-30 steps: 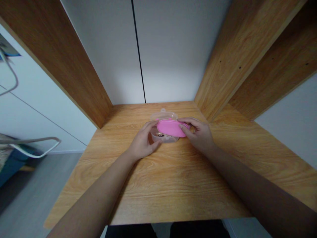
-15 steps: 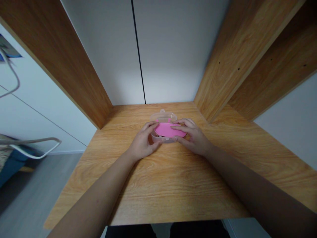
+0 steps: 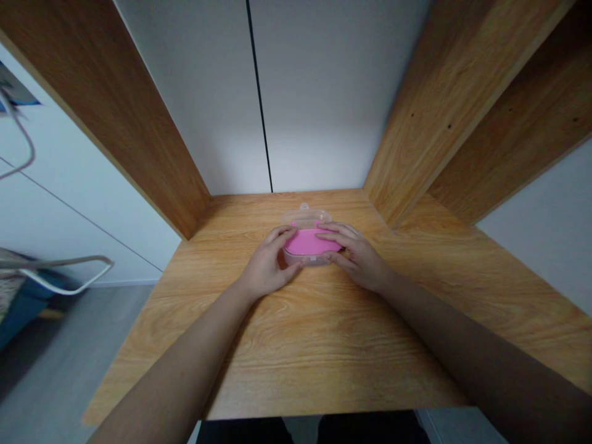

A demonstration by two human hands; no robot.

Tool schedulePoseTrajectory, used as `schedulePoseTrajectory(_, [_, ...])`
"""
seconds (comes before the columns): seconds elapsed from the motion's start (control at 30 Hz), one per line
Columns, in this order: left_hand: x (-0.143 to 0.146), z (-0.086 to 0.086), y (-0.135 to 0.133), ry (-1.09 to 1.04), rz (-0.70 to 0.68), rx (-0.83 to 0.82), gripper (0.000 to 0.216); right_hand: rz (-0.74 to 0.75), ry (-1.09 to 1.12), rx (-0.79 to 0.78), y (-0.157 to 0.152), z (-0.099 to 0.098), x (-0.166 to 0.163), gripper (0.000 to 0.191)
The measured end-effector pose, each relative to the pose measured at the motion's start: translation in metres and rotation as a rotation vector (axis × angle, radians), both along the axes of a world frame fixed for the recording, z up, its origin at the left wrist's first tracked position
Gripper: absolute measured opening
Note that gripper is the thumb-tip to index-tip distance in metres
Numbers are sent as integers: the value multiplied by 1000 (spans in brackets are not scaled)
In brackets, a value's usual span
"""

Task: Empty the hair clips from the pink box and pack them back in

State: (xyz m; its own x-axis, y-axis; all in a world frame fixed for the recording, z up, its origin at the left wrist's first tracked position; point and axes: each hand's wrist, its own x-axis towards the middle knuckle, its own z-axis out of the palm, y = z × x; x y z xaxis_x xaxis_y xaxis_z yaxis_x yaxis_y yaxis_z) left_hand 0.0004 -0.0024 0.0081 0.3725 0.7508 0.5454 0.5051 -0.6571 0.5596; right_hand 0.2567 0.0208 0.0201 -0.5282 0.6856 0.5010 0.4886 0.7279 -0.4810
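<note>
A small clear plastic box (image 3: 311, 261) with rounded ends stands on the wooden desk, its see-through lid (image 3: 305, 216) tipped open at the back. Across its top lies a flat pink oval piece (image 3: 305, 242), covering most of the inside. My left hand (image 3: 272, 262) grips the box's left end, thumb at the front and fingers behind. Pinched in my right hand (image 3: 354, 256) is the pink piece's right end, with fingers on top and thumb at the front edge. Something small and brownish shows under its right end; I cannot make out what.
The wooden desk top (image 3: 296, 345) runs between a left upright panel (image 3: 139, 117) and a right post (image 3: 425, 105), with a pale wall (image 3: 314, 111) behind. At far left a white cable (image 3: 69, 290) hangs above the grey floor.
The pink piece has shifted left and now sits more squarely over the box. My right hand has moved slightly left with it; my left hand has stayed in place.
</note>
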Motion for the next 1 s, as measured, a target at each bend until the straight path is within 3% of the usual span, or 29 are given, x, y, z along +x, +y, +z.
schedulePoseTrajectory(0.4, [1,0,0,-16,-11,1,67,14,61,-45,1,-1,-3,43])
schedulePoseTrajectory(0.7, [1,1,-1,-29,-23,18,62,-13,-236,-20,-8,1,-2,65])
schedulePoseTrajectory(1.0, [4,7,-4,-8,-49,-11,60,1,-290,34,-3,-4,-1,71])
